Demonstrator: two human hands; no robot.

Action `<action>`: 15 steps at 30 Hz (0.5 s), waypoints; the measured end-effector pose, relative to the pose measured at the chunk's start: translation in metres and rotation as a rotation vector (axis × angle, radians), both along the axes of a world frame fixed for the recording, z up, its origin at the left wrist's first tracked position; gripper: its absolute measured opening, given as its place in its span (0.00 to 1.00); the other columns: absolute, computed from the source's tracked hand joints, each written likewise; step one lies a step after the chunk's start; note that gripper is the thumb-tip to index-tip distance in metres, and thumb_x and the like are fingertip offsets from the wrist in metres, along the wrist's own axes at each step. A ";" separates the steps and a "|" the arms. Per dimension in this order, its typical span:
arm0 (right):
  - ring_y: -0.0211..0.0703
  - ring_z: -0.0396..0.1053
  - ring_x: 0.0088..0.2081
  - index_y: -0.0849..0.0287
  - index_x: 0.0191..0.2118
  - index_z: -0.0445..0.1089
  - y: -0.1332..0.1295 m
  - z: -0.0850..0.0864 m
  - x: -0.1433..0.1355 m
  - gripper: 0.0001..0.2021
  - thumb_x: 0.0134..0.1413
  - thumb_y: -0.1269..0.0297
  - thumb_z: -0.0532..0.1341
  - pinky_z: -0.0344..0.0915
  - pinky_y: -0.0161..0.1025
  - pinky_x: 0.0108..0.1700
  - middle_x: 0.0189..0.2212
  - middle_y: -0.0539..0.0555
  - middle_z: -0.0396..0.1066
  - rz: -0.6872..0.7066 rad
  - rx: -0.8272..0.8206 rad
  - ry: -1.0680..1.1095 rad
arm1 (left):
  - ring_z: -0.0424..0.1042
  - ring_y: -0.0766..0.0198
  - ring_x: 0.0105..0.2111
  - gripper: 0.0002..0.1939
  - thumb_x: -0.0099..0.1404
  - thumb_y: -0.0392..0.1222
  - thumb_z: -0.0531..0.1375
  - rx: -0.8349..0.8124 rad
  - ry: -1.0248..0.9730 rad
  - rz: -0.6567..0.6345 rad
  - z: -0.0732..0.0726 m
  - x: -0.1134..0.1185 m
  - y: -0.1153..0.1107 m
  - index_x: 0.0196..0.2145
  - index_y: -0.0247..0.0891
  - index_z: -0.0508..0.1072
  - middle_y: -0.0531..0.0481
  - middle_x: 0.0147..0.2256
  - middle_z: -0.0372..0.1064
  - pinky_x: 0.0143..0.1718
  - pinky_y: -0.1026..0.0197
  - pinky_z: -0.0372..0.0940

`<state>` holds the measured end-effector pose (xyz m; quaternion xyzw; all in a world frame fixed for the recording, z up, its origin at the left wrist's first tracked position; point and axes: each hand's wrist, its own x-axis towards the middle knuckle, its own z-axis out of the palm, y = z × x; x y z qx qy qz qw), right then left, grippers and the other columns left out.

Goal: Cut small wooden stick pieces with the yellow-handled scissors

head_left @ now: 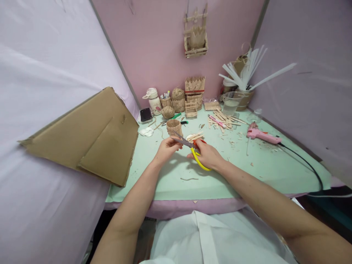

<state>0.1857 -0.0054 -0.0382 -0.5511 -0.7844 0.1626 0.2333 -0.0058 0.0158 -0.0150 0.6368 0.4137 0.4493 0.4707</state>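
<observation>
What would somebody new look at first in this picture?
Probably the yellow-handled scissors in the right hand, near the middle. Then perhaps the big brown cardboard on the left and the pink glue gun at the right of the green table. High on the pink wall hangs a little wooden holder.

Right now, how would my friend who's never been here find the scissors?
Start at the light green tabletop and find the right hand near its middle. The scissors are in that hand, grey blades pointing toward the left hand. Their curved bright yellow handle sets them apart from the tan stick cup just behind the blades.
</observation>
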 end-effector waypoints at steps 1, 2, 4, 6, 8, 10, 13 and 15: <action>0.43 0.65 0.30 0.56 0.36 0.57 0.000 0.000 0.000 0.16 0.50 0.50 0.57 0.50 0.35 0.27 0.33 0.53 0.69 -0.002 -0.001 -0.009 | 0.67 0.67 0.28 0.08 0.52 0.39 0.60 0.001 0.007 -0.002 0.000 0.000 0.000 0.32 0.35 0.72 0.51 0.26 0.69 0.30 0.63 0.61; 0.43 0.65 0.30 0.56 0.36 0.57 0.000 0.000 0.000 0.16 0.50 0.49 0.57 0.50 0.35 0.27 0.33 0.53 0.69 -0.007 -0.002 -0.020 | 0.67 0.67 0.28 0.09 0.52 0.40 0.60 0.000 0.011 -0.005 0.000 0.000 0.000 0.32 0.35 0.72 0.51 0.26 0.69 0.30 0.63 0.62; 0.44 0.65 0.30 0.56 0.37 0.58 0.000 0.001 0.000 0.16 0.51 0.48 0.56 0.50 0.36 0.27 0.33 0.54 0.69 -0.016 -0.007 -0.045 | 0.67 0.67 0.28 0.09 0.53 0.41 0.60 -0.006 0.008 -0.012 0.000 0.001 0.000 0.32 0.35 0.72 0.51 0.26 0.69 0.31 0.63 0.62; 0.45 0.66 0.30 0.56 0.37 0.58 0.000 0.001 -0.001 0.17 0.52 0.47 0.55 0.49 0.36 0.26 0.33 0.54 0.69 -0.022 -0.014 -0.069 | 0.67 0.67 0.27 0.10 0.53 0.42 0.61 -0.017 -0.009 -0.019 -0.001 0.001 0.000 0.33 0.35 0.72 0.51 0.26 0.69 0.31 0.62 0.62; 0.46 0.67 0.30 0.56 0.37 0.58 -0.001 0.001 -0.002 0.17 0.53 0.46 0.54 0.49 0.36 0.27 0.32 0.54 0.70 -0.026 -0.021 -0.088 | 0.67 0.67 0.27 0.10 0.54 0.44 0.61 -0.026 -0.029 -0.022 -0.002 0.001 0.001 0.33 0.35 0.72 0.51 0.25 0.69 0.31 0.62 0.62; 0.46 0.67 0.31 0.56 0.37 0.58 -0.002 0.002 -0.003 0.17 0.53 0.46 0.54 0.49 0.36 0.27 0.32 0.55 0.70 -0.027 -0.025 -0.103 | 0.66 0.68 0.25 0.10 0.54 0.44 0.60 -0.032 -0.039 -0.022 -0.004 0.000 0.002 0.32 0.35 0.72 0.52 0.24 0.68 0.31 0.62 0.62; 0.47 0.68 0.31 0.57 0.38 0.59 -0.004 0.004 -0.003 0.18 0.54 0.45 0.52 0.49 0.37 0.27 0.32 0.55 0.70 -0.021 -0.027 -0.120 | 0.66 0.68 0.25 0.09 0.55 0.43 0.60 -0.029 -0.026 -0.031 -0.004 -0.002 0.002 0.31 0.35 0.72 0.52 0.24 0.68 0.30 0.63 0.61; 0.48 0.68 0.32 0.57 0.39 0.59 -0.005 0.005 -0.003 0.19 0.54 0.45 0.52 0.49 0.37 0.27 0.32 0.56 0.70 -0.016 -0.021 -0.127 | 0.65 0.68 0.25 0.09 0.55 0.43 0.60 -0.026 -0.012 -0.038 -0.003 -0.003 0.002 0.31 0.35 0.73 0.52 0.23 0.67 0.30 0.63 0.60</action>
